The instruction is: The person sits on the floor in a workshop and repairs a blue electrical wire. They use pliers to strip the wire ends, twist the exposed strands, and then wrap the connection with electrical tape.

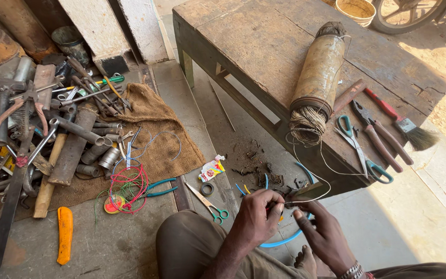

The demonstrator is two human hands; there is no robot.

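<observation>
My left hand (259, 218) and my right hand (322, 231) meet low in the middle of the head view, above my knee. Both pinch a small dark part (284, 205) between their fingertips; its shape is too small to tell. A thin pale thread (320, 181) runs from my hands up to a large spool (317, 82) lying on the wooden bench (264, 41). A blue cable (285, 240) curves on the floor under my hands.
Scissors (360, 150), pliers (375, 134) and a brush (406, 124) lie on the bench's right end. On burlap (161, 139) at the left: hammers, pipes, wrenches, red wire coil (129, 188). Small scissors (208, 202), an orange handle (65, 233) and scraps sit on the floor.
</observation>
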